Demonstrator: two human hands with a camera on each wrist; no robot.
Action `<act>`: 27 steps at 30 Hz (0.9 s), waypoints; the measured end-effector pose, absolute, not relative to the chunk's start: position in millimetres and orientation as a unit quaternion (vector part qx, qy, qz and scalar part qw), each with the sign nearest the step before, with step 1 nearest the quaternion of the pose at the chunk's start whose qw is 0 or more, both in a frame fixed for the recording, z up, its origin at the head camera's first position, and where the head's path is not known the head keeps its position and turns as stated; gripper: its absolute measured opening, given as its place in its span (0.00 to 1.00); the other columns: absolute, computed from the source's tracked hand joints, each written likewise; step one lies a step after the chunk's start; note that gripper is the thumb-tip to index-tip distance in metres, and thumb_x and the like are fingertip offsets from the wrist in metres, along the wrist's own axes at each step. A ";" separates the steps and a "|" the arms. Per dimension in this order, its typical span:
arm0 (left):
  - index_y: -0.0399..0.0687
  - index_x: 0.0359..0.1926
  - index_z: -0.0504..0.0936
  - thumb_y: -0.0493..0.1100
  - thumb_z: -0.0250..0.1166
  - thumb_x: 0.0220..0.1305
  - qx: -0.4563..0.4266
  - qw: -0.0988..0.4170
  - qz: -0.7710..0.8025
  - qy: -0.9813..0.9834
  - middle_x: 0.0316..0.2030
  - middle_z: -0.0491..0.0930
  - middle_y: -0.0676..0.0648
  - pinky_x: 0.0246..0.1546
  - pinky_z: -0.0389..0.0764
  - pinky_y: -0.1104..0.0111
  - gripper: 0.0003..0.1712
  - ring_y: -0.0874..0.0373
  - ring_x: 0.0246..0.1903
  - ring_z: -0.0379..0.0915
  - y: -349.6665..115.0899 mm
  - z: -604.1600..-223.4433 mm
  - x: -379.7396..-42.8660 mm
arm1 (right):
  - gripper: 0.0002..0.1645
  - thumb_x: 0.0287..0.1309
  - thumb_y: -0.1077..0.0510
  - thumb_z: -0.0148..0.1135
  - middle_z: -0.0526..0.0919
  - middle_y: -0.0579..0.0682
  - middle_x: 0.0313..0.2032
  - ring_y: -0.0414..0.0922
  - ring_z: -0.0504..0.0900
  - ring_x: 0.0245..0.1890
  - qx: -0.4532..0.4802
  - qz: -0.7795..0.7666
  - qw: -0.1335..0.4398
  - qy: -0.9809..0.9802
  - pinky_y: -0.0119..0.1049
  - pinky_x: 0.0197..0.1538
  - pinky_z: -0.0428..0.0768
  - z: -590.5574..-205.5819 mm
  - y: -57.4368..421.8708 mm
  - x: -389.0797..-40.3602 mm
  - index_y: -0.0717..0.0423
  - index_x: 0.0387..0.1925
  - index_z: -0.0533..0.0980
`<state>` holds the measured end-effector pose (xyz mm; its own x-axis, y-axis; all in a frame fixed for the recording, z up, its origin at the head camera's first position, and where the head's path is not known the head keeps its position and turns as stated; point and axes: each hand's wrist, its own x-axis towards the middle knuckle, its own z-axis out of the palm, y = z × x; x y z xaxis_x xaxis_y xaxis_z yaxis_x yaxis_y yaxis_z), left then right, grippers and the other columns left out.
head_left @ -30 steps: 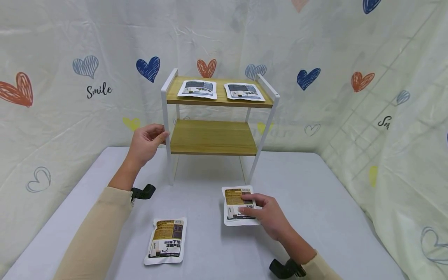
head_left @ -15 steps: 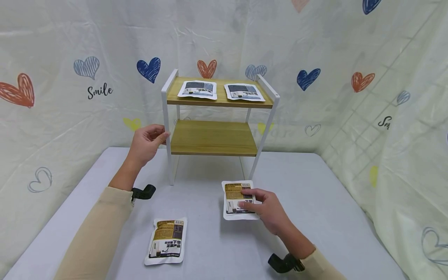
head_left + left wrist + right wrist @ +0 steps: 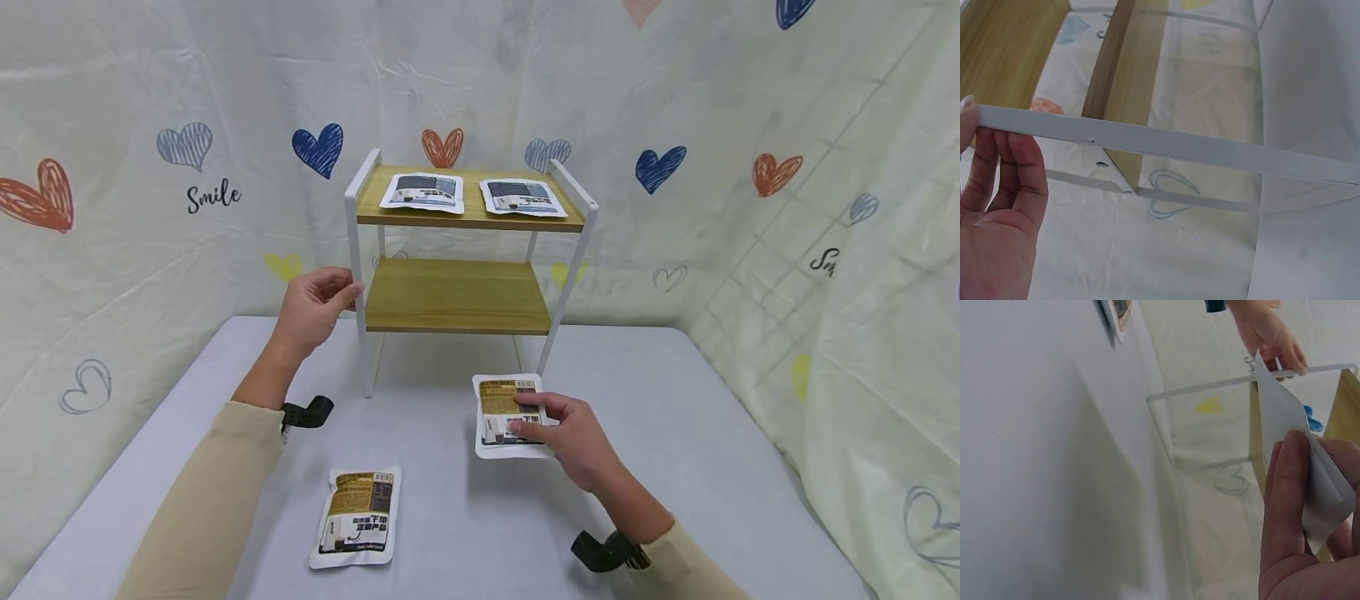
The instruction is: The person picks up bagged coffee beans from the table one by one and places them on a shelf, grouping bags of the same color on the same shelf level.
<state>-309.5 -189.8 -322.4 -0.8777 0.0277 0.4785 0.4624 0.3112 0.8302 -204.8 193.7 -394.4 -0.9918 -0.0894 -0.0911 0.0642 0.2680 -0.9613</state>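
A two-tier shelf rack with white metal sides and wooden boards stands on the table. My left hand [image 3: 313, 310] pinches its front left post [image 3: 1166, 139] between thumb and fingers, level with the lower board [image 3: 459, 293]. In my right hand [image 3: 573, 442], a white pouch with a brown and white label [image 3: 504, 417] is pinched by its right edge, raised above the table in front of the rack; the right wrist view shows its plain white back [image 3: 1325, 487]. A similar pouch [image 3: 356, 517] lies flat on the table at the front left.
Two white pouches with blue-grey labels, a left one [image 3: 423, 192] and a right one [image 3: 522, 197], lie side by side on the upper board [image 3: 472, 218]. A white sheet with printed hearts [image 3: 480, 83] hangs behind the white table [image 3: 637, 400].
My right hand has lifted the pouch up and away toward the rack. The left hand stays on the post, and the rack and other pouches keep their places.
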 end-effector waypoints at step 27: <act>0.39 0.54 0.85 0.48 0.68 0.70 -0.154 0.188 -0.572 -0.784 0.38 0.85 0.59 0.42 0.85 0.77 0.20 0.64 0.36 0.83 -189.5 -322.0 -309.4 | 0.34 0.56 0.66 0.74 0.79 0.60 0.55 0.45 0.87 0.44 -0.044 -0.667 0.065 0.740 0.34 0.45 0.89 -371.5 191.9 -217.2 0.56 0.65 0.77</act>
